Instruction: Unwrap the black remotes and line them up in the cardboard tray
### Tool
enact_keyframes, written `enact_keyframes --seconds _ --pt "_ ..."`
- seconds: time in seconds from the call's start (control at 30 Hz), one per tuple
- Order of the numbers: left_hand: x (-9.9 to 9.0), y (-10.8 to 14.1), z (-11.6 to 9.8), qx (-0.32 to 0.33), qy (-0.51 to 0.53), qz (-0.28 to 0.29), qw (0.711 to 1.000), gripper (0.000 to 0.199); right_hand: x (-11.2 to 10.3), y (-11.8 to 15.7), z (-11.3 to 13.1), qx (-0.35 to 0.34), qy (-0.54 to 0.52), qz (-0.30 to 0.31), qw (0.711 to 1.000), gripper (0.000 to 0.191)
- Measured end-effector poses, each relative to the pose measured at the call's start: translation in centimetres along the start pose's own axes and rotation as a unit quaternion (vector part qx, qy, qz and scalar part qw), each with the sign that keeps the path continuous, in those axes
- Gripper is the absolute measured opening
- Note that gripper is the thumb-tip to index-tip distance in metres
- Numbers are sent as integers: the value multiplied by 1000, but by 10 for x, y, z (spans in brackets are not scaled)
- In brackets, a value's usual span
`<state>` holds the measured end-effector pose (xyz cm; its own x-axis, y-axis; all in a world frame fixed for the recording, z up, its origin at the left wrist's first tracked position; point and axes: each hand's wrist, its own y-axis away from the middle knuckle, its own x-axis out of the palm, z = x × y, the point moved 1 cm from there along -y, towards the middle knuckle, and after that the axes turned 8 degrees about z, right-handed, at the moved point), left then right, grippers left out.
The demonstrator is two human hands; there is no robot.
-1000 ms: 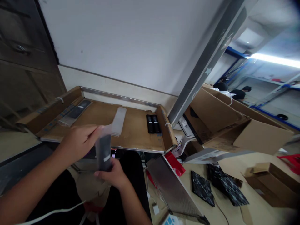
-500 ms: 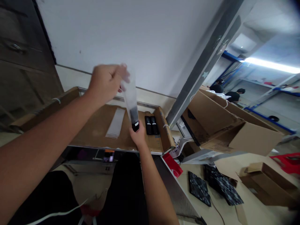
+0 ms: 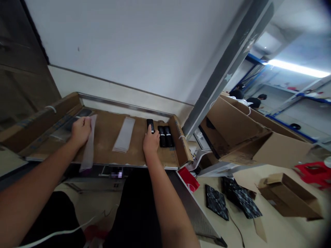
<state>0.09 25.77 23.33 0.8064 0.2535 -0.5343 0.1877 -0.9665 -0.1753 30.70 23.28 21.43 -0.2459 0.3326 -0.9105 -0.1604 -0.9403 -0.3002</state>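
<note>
My right hand [image 3: 151, 143] rests on a black remote [image 3: 150, 125] that lies on the cardboard tray [image 3: 108, 129], just left of two more black remotes [image 3: 165, 136]. My left hand [image 3: 80, 130] presses an empty clear plastic sleeve [image 3: 88, 150] flat against the tray's left part; the sleeve's lower end hangs over the front edge. Near that hand lies a bagged dark remote [image 3: 77, 115]. A stack of clear sleeves [image 3: 124, 134] lies between my hands.
A cardboard flap [image 3: 181, 141] closes the tray's right end. Open cartons [image 3: 248, 134] stand to the right, with dark patterned panels [image 3: 232, 201] and a small box [image 3: 292, 194] on the floor. Two people [image 3: 248, 98] work far back. A white cable [image 3: 59, 232] crosses my lap.
My left hand pulled the sleeve up off the remote, then came down and laid the empty sleeve on the tray's left. My right hand carried the bare remote forward and set it beside the other two.
</note>
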Motion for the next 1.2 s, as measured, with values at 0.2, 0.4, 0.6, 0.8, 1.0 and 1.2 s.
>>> enact_keyframes --seconds 0.2,0.4,0.6,0.8,1.0,1.2 --pt "-1 0 -6 19 -54 8 998 22 -1 -2 -7 31 41 33 998 51" --pt "0 1 -1 21 -47 9 999 28 -5 1 -9 24 70 31 997 43" --pt "1 1 1 23 -34 1 999 26 -9 1 -10 50 70 22 996 38" --pt "2 -2 3 23 -38 -10 999 22 -16 9 0 -90 31 12 995 31" --pt "10 -1 -2 28 26 -29 999 24 -8 13 13 -176 -51 98 978 29" --pt "49 -27 -62 53 64 17 996 30 -8 10 12 -136 -33 91 986 28"
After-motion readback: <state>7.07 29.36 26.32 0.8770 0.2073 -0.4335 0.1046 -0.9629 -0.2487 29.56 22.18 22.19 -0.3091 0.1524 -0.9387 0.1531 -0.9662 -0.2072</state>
